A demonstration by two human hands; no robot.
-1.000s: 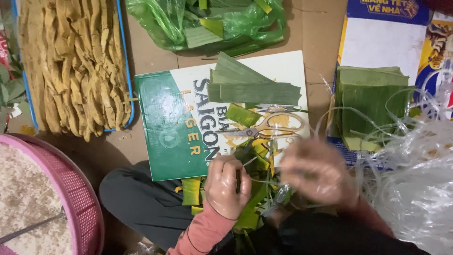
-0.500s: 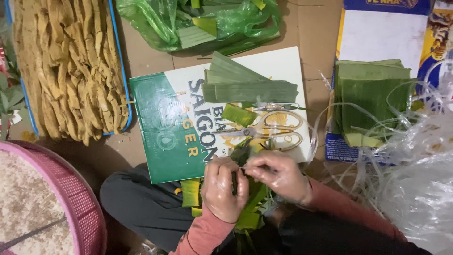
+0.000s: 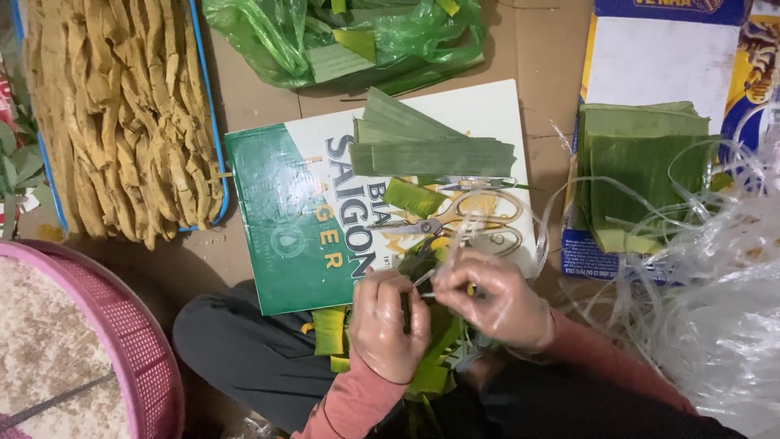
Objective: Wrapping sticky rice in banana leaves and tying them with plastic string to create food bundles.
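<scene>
A second ago the right hand (image 3: pixel 494 299) was a blur out to the side; now it has come in against the left hand (image 3: pixel 390 323), and both have settled over the lap, so the work has passed from a sweeping pull to close finger work. The left hand is closed around a small green leaf bundle (image 3: pixel 431 341), which sits upright in the fist just below the box (image 3: pixel 309 219). The right fingers pinch a thin pale string (image 3: pixel 443 267) just above that fist, drawn taut toward the bundle's top. The bundle looks dark green, folded, with leaf ends sticking out under the fist. Scissors (image 3: pixel 467 219) lie beyond the fingertips on the box, cut leaf strips (image 3: pixel 431 150) farther on.
</scene>
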